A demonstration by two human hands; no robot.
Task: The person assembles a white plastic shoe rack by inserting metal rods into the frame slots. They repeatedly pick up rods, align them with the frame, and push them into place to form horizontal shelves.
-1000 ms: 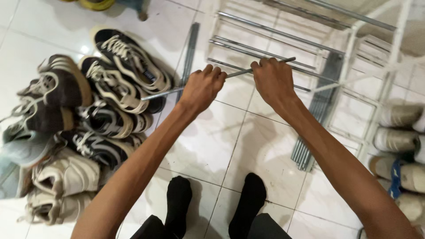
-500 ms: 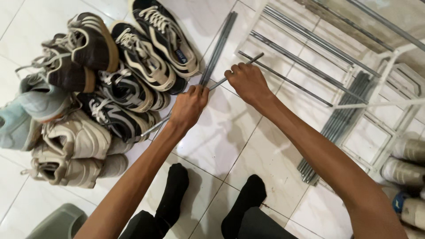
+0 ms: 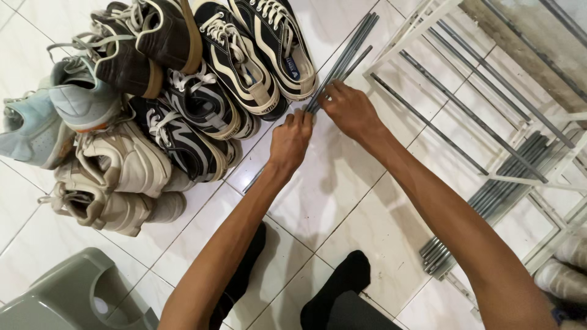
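Both my hands reach down to a small bundle of thin grey metal rods lying on the white tiled floor. My left hand is closed around the lower part of one rod, whose end sticks out below at the tiles. My right hand rests its fingers on the same rods just above, beside the black and white sneakers.
A pile of several shoes fills the left. A white and grey metal rack frame lies at the right, with another bundle of rods beneath it. A grey plastic stool sits at bottom left. My feet in black socks stand below.
My hands have moved the rod down and left, from held above the floor to lying with the other rods next to the sneakers. The view has tilted toward the shoe pile.
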